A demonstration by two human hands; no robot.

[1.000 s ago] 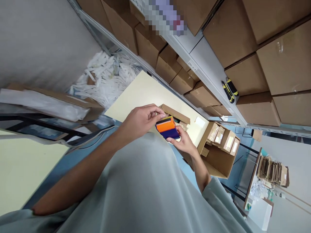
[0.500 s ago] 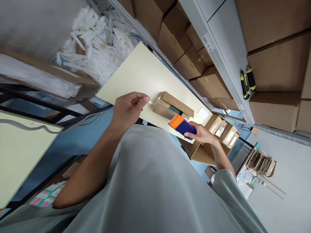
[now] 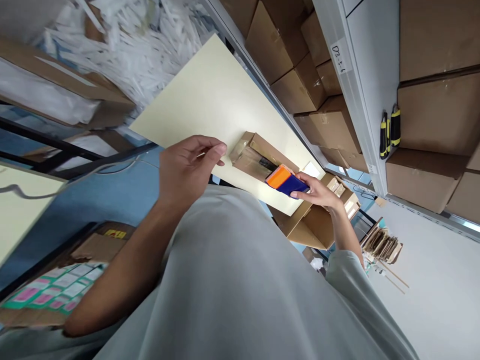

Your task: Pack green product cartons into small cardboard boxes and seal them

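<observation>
My right hand grips a small box, dark blue with an orange end, thumb on the near face. This box is held over the near right part of an open, long brown cardboard box on the cream table, and hides some of it. Clear tape shines at the cardboard box's left end, and a dark patch shows inside. My left hand is in the air left of the cardboard box, apart from it. Its thumb and forefinger are pressed together; what they pinch, if anything, cannot be made out.
Shelves with brown cartons run along the far side. Two yellow-black utility knives hang on the shelf upright. An open carton stands past the table's right end. White strips lie heaped at upper left.
My right hand has brought the blue-and-orange box slightly up, over the cardboard box. My left hand has shifted a little left, still pinched. The camera view has shifted too.
</observation>
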